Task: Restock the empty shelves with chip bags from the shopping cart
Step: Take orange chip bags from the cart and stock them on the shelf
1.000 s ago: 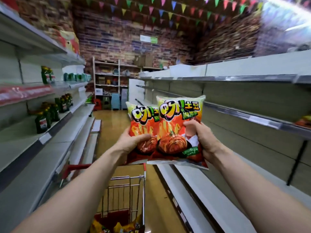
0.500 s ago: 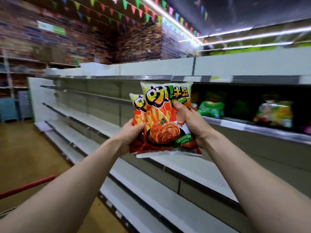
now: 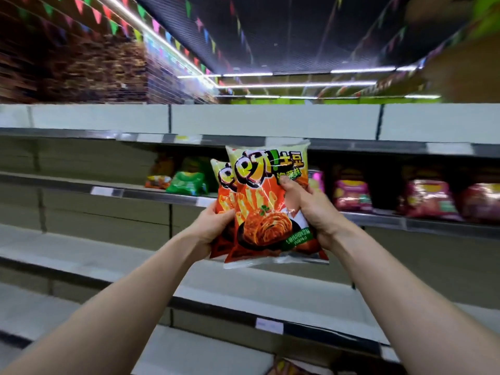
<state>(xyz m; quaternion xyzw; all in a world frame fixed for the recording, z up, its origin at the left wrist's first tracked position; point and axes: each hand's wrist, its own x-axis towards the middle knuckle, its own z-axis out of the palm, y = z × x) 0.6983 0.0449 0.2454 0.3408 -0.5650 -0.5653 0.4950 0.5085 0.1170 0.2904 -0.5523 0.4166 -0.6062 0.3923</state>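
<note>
Holding two chip bags up in front of the shelving, I've got the front bag (image 3: 266,201) in my right hand (image 3: 308,209), with thumb and fingers pinched into its upper right side. The rear bag (image 3: 221,190) sits tucked behind it, and my left hand (image 3: 213,226) is curled round its lower left edge. Both grips are closed on plastic, nothing loose.

The bags are upright, labels toward me and overlapped. My read is that this lets both go over in one trip and land face-out like the rest. Right now they're in the air, close in front of the stocked shelf and not resting on anything.

On to the shelving. The middle shelf (image 3: 151,194) carries stock: an orange bag (image 3: 159,177) and a green bag (image 3: 189,182) just left of my pair, and a row of pink bags (image 3: 351,193) off to the right. What's directly behind my two I can't see.

The left stretch of that shelf shows bare board, and so does the lower shelf (image 3: 108,261). The shopping cart isn't in view. Something orange shows at the very bottom edge, too blurred to name.

These bags are puffy and slick, so I'd judge a light pinch is wiser than a squeeze.
</note>
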